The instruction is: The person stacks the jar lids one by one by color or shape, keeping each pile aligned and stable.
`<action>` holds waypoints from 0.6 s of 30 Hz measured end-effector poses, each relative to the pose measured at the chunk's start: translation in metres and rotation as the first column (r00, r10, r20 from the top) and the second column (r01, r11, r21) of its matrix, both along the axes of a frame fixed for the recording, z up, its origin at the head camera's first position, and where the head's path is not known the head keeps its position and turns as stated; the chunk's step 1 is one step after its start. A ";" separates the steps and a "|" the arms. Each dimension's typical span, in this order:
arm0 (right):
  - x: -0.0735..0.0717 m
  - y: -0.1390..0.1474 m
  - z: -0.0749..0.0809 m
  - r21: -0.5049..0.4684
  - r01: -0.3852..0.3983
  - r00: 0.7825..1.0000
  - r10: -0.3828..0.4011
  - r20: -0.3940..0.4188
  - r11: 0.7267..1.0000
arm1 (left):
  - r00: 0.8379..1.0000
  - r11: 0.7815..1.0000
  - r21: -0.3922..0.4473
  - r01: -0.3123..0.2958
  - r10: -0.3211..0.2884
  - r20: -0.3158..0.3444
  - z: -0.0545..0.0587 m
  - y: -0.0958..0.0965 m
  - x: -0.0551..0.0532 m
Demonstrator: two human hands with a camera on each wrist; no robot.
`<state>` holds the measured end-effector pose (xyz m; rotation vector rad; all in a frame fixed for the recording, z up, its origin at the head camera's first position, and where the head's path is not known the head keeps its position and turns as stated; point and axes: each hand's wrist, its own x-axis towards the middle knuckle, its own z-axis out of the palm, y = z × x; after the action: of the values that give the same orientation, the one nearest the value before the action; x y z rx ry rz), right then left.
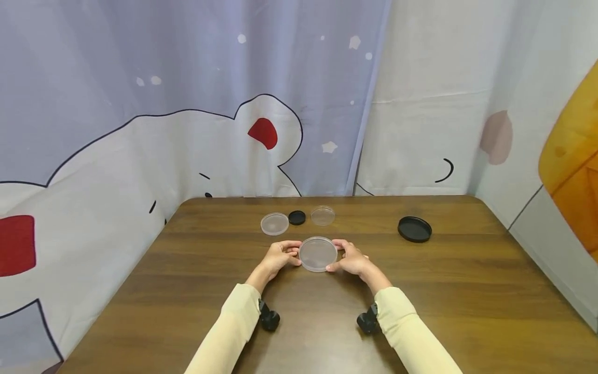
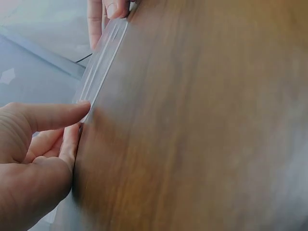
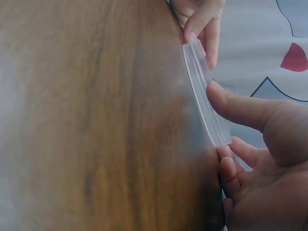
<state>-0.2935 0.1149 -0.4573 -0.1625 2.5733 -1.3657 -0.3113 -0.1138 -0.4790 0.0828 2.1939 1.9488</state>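
Clear round dish (image 1: 317, 254) is mid-table, btwn both hands; can't tell if flat on the wood or just off it. Looks like thin hard plastic, so prob. light, stiff, a bit slippery, apt to crack if squeezed hard or dropped. Best hold: side wall, opposite edges, even pressure, fingertips off the flat face. L hand (image 1: 275, 258) pinches left edge w/ thumb & fingers, R hand (image 1: 353, 259) same on right edge; hands apart, dish spanning the gap. Beyond it: second clear dish (image 1: 274, 224) to the L, small black dish (image 1: 297, 217) just beside, third clear dish (image 1: 323, 215) to the R of that; bigger black dish (image 1: 415, 229) well off R. Table (image 1: 187, 291): brown wood grain, smooth, slight sheen, so prob. slides easily. Behind: blue-&-white cartoon curtain (image 1: 196, 62) w/ red patches, orange area far R
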 end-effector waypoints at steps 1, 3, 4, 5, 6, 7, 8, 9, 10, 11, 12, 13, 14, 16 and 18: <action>0.000 0.000 0.000 0.007 -0.001 1.000 0.001 0.000 1.000 | 1.000 1.000 -0.001 -0.001 0.001 -0.006 0.000 0.000 0.001; 0.001 -0.001 -0.001 0.008 -0.004 1.000 0.004 -0.003 1.000 | 1.000 1.000 -0.004 -0.005 0.005 -0.017 -0.001 0.000 0.002; 0.001 0.000 -0.001 0.005 -0.005 1.000 0.005 -0.003 1.000 | 1.000 1.000 -0.002 -0.012 0.012 -0.018 0.000 0.001 0.002; 0.001 0.000 -0.001 0.004 -0.006 1.000 0.006 -0.006 1.000 | 1.000 1.000 -0.003 -0.022 0.022 -0.020 0.000 0.002 0.002; 0.002 0.001 -0.001 -0.001 -0.008 1.000 0.008 -0.009 1.000 | 0.999 1.000 -0.002 -0.027 0.026 -0.020 0.000 0.002 0.002; 0.002 0.001 -0.001 -0.004 -0.010 1.000 0.010 -0.012 1.000 | 0.999 1.000 -0.006 -0.029 0.029 -0.024 0.000 0.002 0.003; 0.003 0.001 -0.001 -0.003 -0.013 1.000 0.013 -0.014 1.000 | 0.999 0.999 -0.007 -0.031 0.031 -0.017 0.000 0.003 0.003; 0.004 0.001 -0.002 -0.005 -0.009 1.000 0.009 -0.009 1.000 | 0.999 1.000 -0.011 -0.029 0.028 -0.014 0.000 0.003 0.004; 0.004 0.001 -0.002 -0.004 -0.007 1.000 0.007 -0.009 1.000 | 1.000 1.000 -0.014 -0.025 0.025 -0.012 0.000 0.003 0.005; 0.005 0.001 -0.002 -0.003 -0.005 1.000 0.005 -0.010 1.000 | 1.000 1.000 -0.014 -0.021 0.021 -0.010 -0.001 0.003 0.005; 0.006 0.001 -0.003 -0.005 -0.006 1.000 0.006 -0.010 1.000 | 1.000 1.000 -0.014 -0.017 0.017 -0.008 -0.001 0.003 0.006; 0.006 0.001 -0.003 -0.003 -0.006 1.000 0.006 -0.012 1.000 | 1.000 1.000 -0.014 -0.019 0.018 -0.007 -0.002 0.003 0.006; 0.006 0.000 -0.003 -0.001 -0.005 1.000 0.005 -0.015 1.000 | 1.000 1.000 -0.013 -0.017 0.017 -0.011 -0.002 0.003 0.006; 0.006 0.000 -0.003 -0.004 -0.005 1.000 0.005 -0.020 1.000 | 1.000 1.000 -0.006 -0.020 0.020 -0.016 -0.003 0.003 0.005; 0.006 0.000 -0.003 -0.004 -0.011 1.000 0.011 -0.020 1.000 | 1.000 1.000 -0.003 -0.019 0.019 -0.016 -0.003 0.002 0.005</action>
<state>-0.2876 0.1149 -0.4599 -0.1925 2.5821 -1.3730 -0.3067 -0.1117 -0.4821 0.0775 2.2155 1.9618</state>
